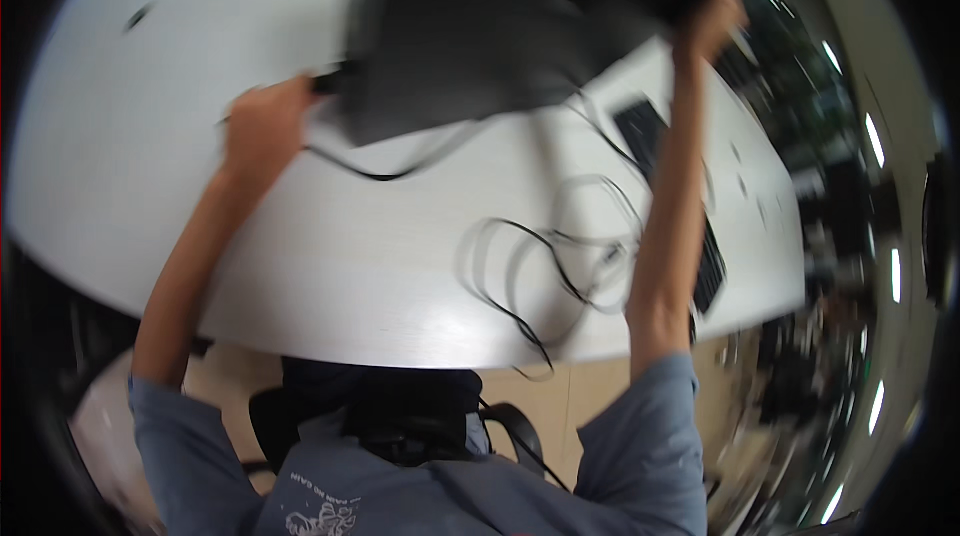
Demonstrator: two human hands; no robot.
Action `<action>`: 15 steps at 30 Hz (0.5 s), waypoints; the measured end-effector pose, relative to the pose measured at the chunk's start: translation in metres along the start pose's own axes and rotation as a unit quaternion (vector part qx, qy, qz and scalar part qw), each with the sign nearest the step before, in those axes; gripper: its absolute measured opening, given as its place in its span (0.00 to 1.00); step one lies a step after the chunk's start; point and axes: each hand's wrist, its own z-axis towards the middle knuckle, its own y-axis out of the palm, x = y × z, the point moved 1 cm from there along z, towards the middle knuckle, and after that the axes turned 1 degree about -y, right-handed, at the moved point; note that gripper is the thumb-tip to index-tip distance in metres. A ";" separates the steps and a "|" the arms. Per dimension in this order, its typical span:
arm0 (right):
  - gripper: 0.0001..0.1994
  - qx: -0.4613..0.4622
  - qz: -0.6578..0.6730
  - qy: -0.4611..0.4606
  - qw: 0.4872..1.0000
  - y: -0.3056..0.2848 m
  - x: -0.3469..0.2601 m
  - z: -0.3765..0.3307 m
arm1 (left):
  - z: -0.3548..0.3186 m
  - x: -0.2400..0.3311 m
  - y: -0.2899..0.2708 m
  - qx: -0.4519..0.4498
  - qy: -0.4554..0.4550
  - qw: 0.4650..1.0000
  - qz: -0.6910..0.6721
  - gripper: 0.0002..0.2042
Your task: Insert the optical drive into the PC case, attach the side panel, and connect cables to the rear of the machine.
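A large, flat black panel (470, 46), blurred by motion and shaped like a monitor, fills the upper middle and runs out of the top edge. My right hand (712, 11) is closed on its upper right edge. At the panel's lower left, my left hand (265, 126) is closed on a black cable (385, 177), whose dark plug-like end (332, 82) points at the panel's left edge. Whether that end touches the panel, I cannot tell. The cable curves from under my left hand toward the panel's lower edge.
A white table (330, 266) with a curved front edge lies below. Thin black cables (515, 226) are looped on it, left of my right forearm. Partly behind that forearm is a black keyboard (708, 276). A black chair (515, 431) stands at the front edge.
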 end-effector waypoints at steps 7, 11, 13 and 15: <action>0.23 -0.033 0.286 0.239 0.927 -0.026 -0.021 -0.018 | 0.009 0.013 -0.042 0.024 0.002 0.999 -0.029 0.07; 0.17 -0.149 0.071 0.204 0.965 -0.091 -0.002 -0.095 | 0.003 -0.008 -0.045 0.053 -0.112 0.991 -0.054 0.17; 0.20 -0.233 -0.070 0.184 0.952 -0.146 0.029 -0.145 | 0.008 -0.010 -0.041 0.040 -0.200 0.966 -0.162 0.21; 0.19 -0.238 -0.130 0.236 0.933 -0.182 0.027 -0.183 | 0.006 -0.011 -0.040 0.036 -0.220 0.959 -0.177 0.24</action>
